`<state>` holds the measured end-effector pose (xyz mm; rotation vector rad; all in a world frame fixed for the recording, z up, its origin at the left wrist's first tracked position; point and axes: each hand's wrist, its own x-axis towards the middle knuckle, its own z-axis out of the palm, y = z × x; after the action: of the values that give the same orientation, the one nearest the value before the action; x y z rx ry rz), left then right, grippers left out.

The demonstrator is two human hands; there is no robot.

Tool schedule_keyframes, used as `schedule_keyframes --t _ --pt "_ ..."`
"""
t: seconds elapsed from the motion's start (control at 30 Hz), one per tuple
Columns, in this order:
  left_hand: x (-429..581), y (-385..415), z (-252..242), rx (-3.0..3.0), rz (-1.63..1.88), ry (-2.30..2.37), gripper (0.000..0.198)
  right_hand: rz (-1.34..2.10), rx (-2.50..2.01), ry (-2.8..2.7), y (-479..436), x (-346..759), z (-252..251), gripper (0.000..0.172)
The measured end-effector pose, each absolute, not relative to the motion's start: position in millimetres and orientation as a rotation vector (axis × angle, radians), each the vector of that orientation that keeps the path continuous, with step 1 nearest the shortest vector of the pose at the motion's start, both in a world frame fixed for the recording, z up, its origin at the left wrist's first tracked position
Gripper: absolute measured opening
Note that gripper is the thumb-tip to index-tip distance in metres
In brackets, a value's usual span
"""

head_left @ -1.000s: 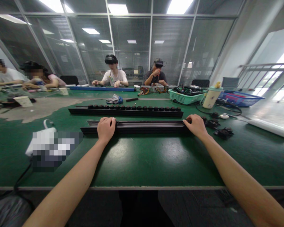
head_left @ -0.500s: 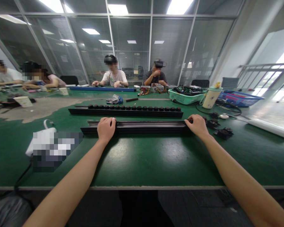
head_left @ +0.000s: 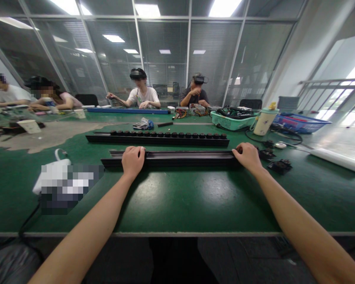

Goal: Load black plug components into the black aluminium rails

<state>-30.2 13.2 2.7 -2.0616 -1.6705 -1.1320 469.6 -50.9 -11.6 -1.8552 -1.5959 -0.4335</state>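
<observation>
A long black channel-shaped rail [head_left: 189,159] lies crosswise on the green table in front of me. Near its left part, my left hand [head_left: 132,162] is closed over it from above, fingers curled down on the far side. My right hand [head_left: 247,157] is closed at its right end, thumb against the rail. Between that thumb and the fingers a small dark piece shows, too covered to make out. Behind lies a second black rail [head_left: 156,140], fitted with a row of several small round-topped black parts [head_left: 174,135]. Loose black parts of similar look [head_left: 280,166] lie right of my right hand.
At left lie a white adapter [head_left: 51,175] and a blurred-out object. A green basket of cables [head_left: 233,122], a cream tumbler [head_left: 264,122] and a blue basket [head_left: 301,124] stand at back right. A white tube-like object [head_left: 337,161] lies at right. Several people sit across the table.
My hands and the near rail stay almost where they were. Across the table, the person in white has raised one hand off the blue bar, outward to the left.
</observation>
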Motion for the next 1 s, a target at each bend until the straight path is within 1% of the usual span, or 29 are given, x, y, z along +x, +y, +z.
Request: schedule_keyframes --t 0.47,0.7,1.0 --pt "-29.2 11.2 4.2 -2.064 -1.13 -1.678 0.045 -0.432 -1.903 -1.611 -53.7 470.6 -8.1 0.014" --pt "-29.8 12.7 3.0 -2.053 -1.11 -1.661 0.046 -0.483 -1.974 -1.635 -58.5 469.8 -5.2 0.021" --pt "-28.5 11.5 3.3 -2.042 -1.111 -1.684 0.044 -0.52 -2.025 -1.62 -59.8 473.7 -4.5 0.023"
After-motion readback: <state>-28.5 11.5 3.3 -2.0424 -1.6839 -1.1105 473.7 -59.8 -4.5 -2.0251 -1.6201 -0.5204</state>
